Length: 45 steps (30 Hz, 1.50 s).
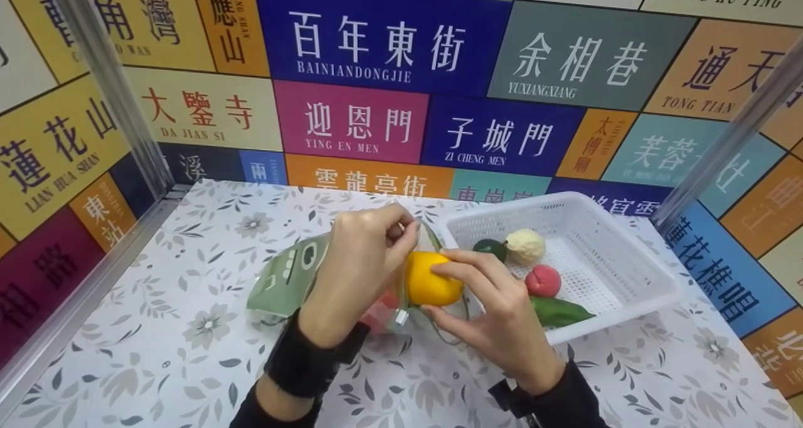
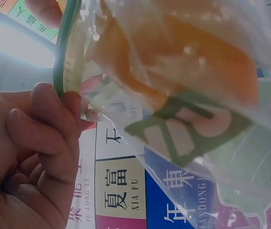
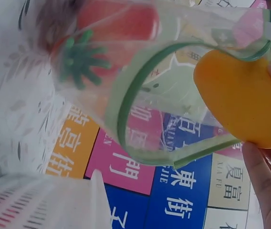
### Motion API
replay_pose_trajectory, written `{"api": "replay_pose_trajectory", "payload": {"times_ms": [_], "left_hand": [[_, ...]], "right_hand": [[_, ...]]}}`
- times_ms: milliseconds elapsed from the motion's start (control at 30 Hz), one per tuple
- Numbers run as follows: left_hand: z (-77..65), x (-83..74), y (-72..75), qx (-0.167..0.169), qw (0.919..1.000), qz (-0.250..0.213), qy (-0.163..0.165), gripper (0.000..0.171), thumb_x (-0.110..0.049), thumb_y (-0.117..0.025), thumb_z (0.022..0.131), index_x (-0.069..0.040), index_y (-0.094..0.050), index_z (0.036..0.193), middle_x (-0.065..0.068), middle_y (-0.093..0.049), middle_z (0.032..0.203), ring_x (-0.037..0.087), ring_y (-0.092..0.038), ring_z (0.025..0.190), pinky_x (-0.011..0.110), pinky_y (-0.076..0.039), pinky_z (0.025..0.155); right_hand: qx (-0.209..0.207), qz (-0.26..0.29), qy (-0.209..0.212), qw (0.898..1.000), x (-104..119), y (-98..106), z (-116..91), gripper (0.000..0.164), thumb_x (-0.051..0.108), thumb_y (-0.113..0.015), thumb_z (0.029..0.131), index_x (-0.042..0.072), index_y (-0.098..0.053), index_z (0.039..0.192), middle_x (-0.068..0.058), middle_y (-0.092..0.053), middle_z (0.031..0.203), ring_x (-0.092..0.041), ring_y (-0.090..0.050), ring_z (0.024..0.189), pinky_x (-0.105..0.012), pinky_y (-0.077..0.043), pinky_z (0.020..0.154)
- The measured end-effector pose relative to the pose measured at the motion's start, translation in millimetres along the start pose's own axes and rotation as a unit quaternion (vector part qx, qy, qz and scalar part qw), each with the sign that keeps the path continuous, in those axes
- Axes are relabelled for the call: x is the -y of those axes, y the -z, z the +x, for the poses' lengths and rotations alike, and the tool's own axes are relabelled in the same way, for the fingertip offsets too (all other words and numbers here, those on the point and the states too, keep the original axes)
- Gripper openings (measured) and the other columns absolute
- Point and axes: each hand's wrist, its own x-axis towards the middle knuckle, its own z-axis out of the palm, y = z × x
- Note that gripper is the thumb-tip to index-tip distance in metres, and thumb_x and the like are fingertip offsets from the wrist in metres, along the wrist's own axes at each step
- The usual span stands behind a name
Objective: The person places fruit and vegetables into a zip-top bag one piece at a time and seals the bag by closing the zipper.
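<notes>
My left hand pinches the green zip rim of a clear zip bag at its mouth. The bag's green printed side lies to the left. Between the thumb and fingers of my right hand is a smooth yellow mango, held at the bag's mouth. The right wrist view shows the mango against the rim; how far it is inside cannot be told. A red toy item with a green leafy top shows through the film.
On the right, a white plastic basket holds a dark green item, a pale yellow bumpy item, a pinkish-red peach-like fruit and a long green vegetable. A flower-patterned tabletop lies below, with a sign-covered wall behind.
</notes>
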Motion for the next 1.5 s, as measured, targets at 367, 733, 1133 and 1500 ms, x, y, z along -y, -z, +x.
{"api": "replay_pose_trajectory", "payload": {"times_ms": [367,733,1133,1500], "left_hand": [[-0.6,-1.3,0.3,-0.002,0.9999,0.001,-0.01,0.014,-0.015,-0.067,0.094,-0.009,-0.073,0.082,0.002,-0.074,0.073,0.011,-0.066,0.06,0.018,-0.056,0.062],[0.1,-1.2,-1.8,0.0,0.9999,-0.006,-0.011,0.014,-0.014,-0.068,0.093,-0.01,-0.074,0.082,0.001,-0.074,0.073,0.01,-0.065,0.06,0.019,-0.055,0.059],[0.4,2.4,-2.0,-0.019,0.9996,0.005,-0.021,0.015,-0.012,-0.067,0.092,-0.01,-0.072,0.078,-0.001,-0.069,0.066,0.009,-0.056,0.056,0.023,-0.05,0.055],[0.4,2.5,-0.8,-0.011,0.9998,0.01,-0.01,0.015,-0.014,-0.066,0.093,-0.011,-0.072,0.079,-0.002,-0.068,0.065,0.007,-0.055,0.056,0.021,-0.048,0.053]], "right_hand": [[0.026,0.098,-0.085,0.991,-3.0,-18.3,0.1,0.054,0.026,-0.084,0.081,0.024,-0.062,0.13,0.007,-0.064,0.13,-0.013,-0.064,0.116,-0.021,-0.057,0.088],[0.041,0.059,-0.079,0.994,-5.4,-44.8,5.9,0.058,0.006,-0.08,0.08,0.014,-0.06,0.134,0.0,-0.066,0.126,-0.012,-0.064,0.114,-0.025,-0.056,0.093],[0.094,0.045,-0.073,0.992,-7.0,-60.3,5.5,0.042,-0.003,-0.074,0.083,0.01,-0.061,0.12,-0.005,-0.072,0.111,-0.016,-0.072,0.105,-0.024,-0.059,0.084],[0.097,0.176,-0.139,0.97,-13.2,-21.7,3.3,0.023,0.017,-0.072,0.093,0.023,-0.07,0.115,0.008,-0.074,0.108,-0.009,-0.073,0.096,-0.021,-0.06,0.077]]}}
